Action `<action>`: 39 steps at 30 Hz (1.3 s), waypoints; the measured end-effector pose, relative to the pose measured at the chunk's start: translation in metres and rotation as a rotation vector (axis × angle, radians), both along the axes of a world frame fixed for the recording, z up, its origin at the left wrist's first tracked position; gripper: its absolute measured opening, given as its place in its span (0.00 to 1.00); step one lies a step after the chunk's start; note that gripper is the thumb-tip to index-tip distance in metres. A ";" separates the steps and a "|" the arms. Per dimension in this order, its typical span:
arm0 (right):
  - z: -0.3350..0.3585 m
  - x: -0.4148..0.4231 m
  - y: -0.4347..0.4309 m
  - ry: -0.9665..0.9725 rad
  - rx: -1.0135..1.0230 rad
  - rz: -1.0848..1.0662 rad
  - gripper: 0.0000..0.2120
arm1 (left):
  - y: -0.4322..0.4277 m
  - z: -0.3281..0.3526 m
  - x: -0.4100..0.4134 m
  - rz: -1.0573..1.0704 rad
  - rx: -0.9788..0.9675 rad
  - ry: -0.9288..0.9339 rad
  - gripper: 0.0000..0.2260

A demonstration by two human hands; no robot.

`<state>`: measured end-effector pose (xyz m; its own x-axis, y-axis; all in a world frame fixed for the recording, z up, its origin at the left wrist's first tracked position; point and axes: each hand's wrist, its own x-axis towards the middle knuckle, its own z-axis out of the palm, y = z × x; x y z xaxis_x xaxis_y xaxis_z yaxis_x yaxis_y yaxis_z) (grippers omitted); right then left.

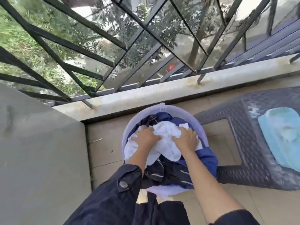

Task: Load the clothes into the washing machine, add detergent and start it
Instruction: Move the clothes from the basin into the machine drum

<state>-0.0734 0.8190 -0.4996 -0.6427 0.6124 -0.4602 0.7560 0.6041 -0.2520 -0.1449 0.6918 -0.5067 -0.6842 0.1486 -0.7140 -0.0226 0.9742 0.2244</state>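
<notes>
Atop the dark clothes (168, 173) in the basin (177, 109), a white cloth (167, 133) is gripped by the curled fingers of the left hand (145, 135) and the right hand (186, 139). If it is lifted, the blue garment (208, 159) draped over the basin's rim could be dragged onto the floor (103, 143).

No readable text, label, brand, number or sign is found. Nothing legible is shown on the clothes (167, 137), the basin (175, 109) or the stool (246, 143); any finer marks are lost to blur.
</notes>
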 end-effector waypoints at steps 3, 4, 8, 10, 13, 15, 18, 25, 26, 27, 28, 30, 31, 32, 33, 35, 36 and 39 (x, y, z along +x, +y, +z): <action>0.027 -0.007 0.005 0.135 -0.205 -0.197 0.15 | -0.003 0.008 0.003 0.135 0.157 0.025 0.25; 0.037 -0.008 0.006 0.180 -0.303 -0.298 0.14 | -0.004 0.016 0.006 0.245 0.287 0.071 0.24; 0.082 -0.008 0.000 0.299 -0.594 -0.672 0.17 | -0.003 0.073 0.015 0.679 0.620 0.057 0.20; 0.103 -0.008 -0.003 0.328 -0.712 -0.764 0.16 | 0.002 0.102 0.017 0.815 0.661 -0.019 0.19; 0.143 -0.005 -0.005 0.393 -0.854 -0.874 0.23 | 0.004 0.145 0.019 0.999 0.757 -0.108 0.26; 0.170 -0.004 -0.007 0.411 -0.873 -0.935 0.26 | 0.006 0.171 0.019 1.035 0.815 -0.089 0.28; 0.219 -0.006 -0.006 0.456 -0.885 -0.917 0.17 | 0.006 0.223 0.019 1.053 0.900 -0.047 0.28; 0.333 -0.006 -0.017 0.555 -0.931 -0.881 0.12 | -0.004 0.343 0.025 1.072 0.948 0.058 0.19; 0.349 -0.005 -0.019 0.568 -0.922 -0.880 0.10 | -0.006 0.360 0.027 1.084 0.962 0.063 0.20; 0.364 -0.003 -0.021 0.571 -0.917 -0.865 0.08 | -0.010 0.376 0.029 1.083 0.978 0.075 0.19; 0.381 -0.002 -0.024 0.572 -0.923 -0.850 0.08 | -0.015 0.393 0.032 1.078 1.017 0.089 0.17; 0.408 -0.001 -0.030 0.596 -0.966 -0.844 0.09 | -0.024 0.420 0.037 1.064 1.072 0.119 0.15; 0.420 -0.001 -0.034 0.615 -0.990 -0.842 0.11 | -0.029 0.434 0.039 1.048 1.080 0.137 0.20; 0.432 -0.001 -0.039 0.631 -1.024 -0.841 0.12 | -0.034 0.441 0.041 1.047 1.097 0.157 0.26; 0.444 0.000 -0.045 0.647 -1.045 -0.838 0.12 | -0.039 0.448 0.042 1.055 1.104 0.162 0.32; 0.464 -0.003 -0.055 0.682 -1.096 -0.818 0.10 | -0.050 0.478 0.045 1.061 1.107 0.183 0.25; 0.473 -0.005 -0.061 0.696 -1.123 -0.805 0.10 | -0.057 0.492 0.045 1.077 1.112 0.209 0.19; 0.499 -0.011 -0.083 0.717 -1.167 -0.709 0.11 | -0.079 0.515 0.046 1.135 1.152 0.306 0.19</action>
<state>-0.0845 0.7360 -0.0005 -0.6735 0.4085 -0.6161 0.3105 -0.6001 -0.7372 -0.0993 0.6127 0.0086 -0.8931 -0.1718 -0.4157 -0.3861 -0.1814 0.9044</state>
